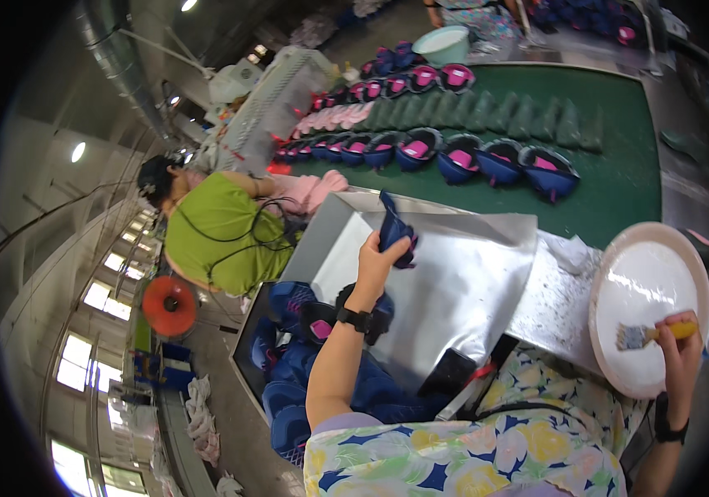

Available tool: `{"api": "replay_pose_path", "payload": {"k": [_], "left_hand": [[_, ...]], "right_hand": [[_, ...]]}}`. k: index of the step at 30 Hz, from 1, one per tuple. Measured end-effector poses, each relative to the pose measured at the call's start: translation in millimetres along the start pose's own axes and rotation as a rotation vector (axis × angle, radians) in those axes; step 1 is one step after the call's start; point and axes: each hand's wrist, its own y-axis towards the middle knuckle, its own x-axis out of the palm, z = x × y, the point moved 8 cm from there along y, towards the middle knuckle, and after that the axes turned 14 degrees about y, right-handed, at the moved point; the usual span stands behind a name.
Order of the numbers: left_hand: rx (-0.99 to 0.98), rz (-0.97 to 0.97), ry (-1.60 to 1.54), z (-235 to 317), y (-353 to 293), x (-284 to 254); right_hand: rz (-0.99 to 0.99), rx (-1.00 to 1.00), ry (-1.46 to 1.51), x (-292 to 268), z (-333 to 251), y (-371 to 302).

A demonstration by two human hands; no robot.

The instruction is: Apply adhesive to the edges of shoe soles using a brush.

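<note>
Clerk: Item one, and its place?

Operator: One navy shoe upper (393,228), raised over the far part of the sheet-metal tray (462,290). My left hand (377,265) pinches its lower part between thumb and fingers.

Clerk: Handling?

Operator: By my judgement: light, soft, bending at the thin edges, not fragile. Slippery only if wet paste reaches it. Best hold: the lower edge, as now, leaving the rest exposed.

Clerk: Direction?

Operator: Long axis nearly upright in my view; narrow tip up and away from me, broader pink-trimmed end down, leaning right.

Clerk: Item two?

Operator: One flat paintbrush (638,337), yellow handle, over the pale round basin (700,277). My right hand (680,348) grips the handle. Bristles point left, long axis roughly level; whether they touch the basin, I cannot tell. Presumably light and stiff-handled, with pliant bristles; hold mid-handle.
</note>
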Motion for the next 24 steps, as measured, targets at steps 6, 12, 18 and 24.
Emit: {"api": "replay_pose_path", "payload": {"k": [6,12,18,24], "left_hand": [[-0.474,-0.471,-1.073,-39,-50,169],[-0.504,-0.106,0.039,-91,-77,134],[0.942,-0.451,0.713,64,-85,184],[0.888,-0.637,0.742,68,-51,208]], "right_hand": [[0.061,-0.010,0.106,-11,13,-10],[0.296,0.013,-0.107,-75,20,-17],[0.063,-0.170,-0.113,-20,13,13],[-0.403,-0.088,-0.458,39,24,10]]}}
